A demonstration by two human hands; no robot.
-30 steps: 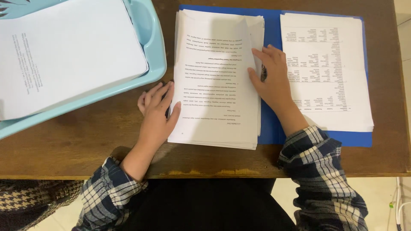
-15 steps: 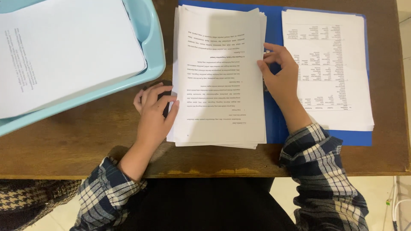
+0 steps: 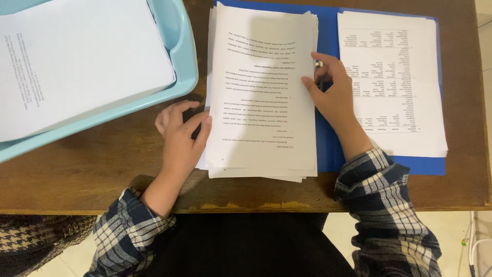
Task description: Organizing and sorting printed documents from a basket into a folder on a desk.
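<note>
Middle: a stack of white printed paper sheets [image 3: 261,92] lies on the left half of an open blue card folder [image 3: 328,149].
Right half: a second white printed stack [image 3: 392,84].
Far left: a light-blue plastic tray [image 3: 182,56] holding white sheets [image 3: 82,61].
Underneath: a brown wooden table [image 3: 102,169].

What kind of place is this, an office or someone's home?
Probably a desk for paperwork, office or home: a wooden table carries printed paper stacks, an open blue folder and a pale blue tray.
</note>
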